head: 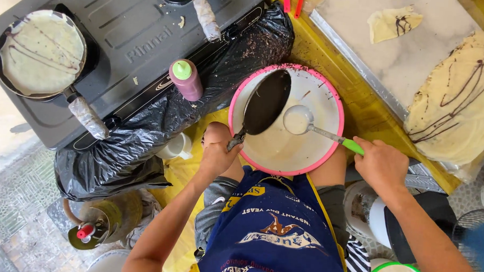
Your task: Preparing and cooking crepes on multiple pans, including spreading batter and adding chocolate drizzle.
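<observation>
Batter is being ladled: the pan is gripped by the left hand over the pink bowl, the ladle clasped full by the right hand. Tipping it over the pan seems called for next.

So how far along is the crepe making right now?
Done: finished crepes with chocolate drizzle lie on the tray, and another cooks in the pan on the stove. In hand: left hand holds an empty dark pan, right hand a ladle of batter. Left: batter remains in the pink-rimmed basin.
</observation>
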